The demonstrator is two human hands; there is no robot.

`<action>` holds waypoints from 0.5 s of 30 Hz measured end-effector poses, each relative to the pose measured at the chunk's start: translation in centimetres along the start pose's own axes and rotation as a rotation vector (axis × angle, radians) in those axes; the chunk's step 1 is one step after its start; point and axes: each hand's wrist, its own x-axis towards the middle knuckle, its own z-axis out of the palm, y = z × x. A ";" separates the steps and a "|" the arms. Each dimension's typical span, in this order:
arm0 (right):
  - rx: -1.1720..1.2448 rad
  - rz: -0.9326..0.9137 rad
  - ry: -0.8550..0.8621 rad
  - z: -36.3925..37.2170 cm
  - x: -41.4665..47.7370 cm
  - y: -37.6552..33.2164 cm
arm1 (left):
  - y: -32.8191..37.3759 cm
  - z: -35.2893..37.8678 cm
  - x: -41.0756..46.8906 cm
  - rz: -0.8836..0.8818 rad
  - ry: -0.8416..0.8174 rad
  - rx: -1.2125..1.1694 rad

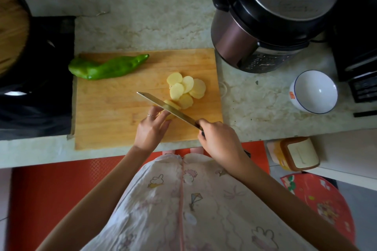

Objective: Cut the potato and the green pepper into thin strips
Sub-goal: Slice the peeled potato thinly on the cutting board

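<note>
A wooden cutting board [114, 108] lies on the counter. On its far left a whole green pepper [108, 67] lies uncut. Several round potato slices [186, 86] are fanned out right of the board's middle. The uncut end of the potato [171, 116] sits just below them, mostly hidden by the blade and fingers. My left hand [151, 128] holds that potato piece with curled fingertips. My right hand [219, 140] grips the handle of a knife [167, 108], whose blade slants across the potato, tip pointing up-left.
A pressure cooker [265, 18] stands behind the board's right corner. A white bowl [314, 91] sits right of the board. A black stove [36, 79] with a pan [12, 26] borders the board's left edge. The counter edge runs just below the board.
</note>
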 end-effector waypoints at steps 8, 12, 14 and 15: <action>0.002 0.019 -0.048 -0.2 0.7 -0.4 | -0.1 0.2 0.0 0.010 0.037 -0.018; 0.031 0.008 -0.052 -0.1 2.2 -1.1 | 0.1 0.0 0.1 0.006 0.036 -0.008; 0.044 -0.002 -0.061 -0.2 2.5 -1.0 | 0.1 -0.2 0.1 0.011 0.030 -0.008; 0.047 -0.003 -0.067 -0.3 2.4 -0.8 | 0.1 -0.2 0.1 0.015 0.024 -0.007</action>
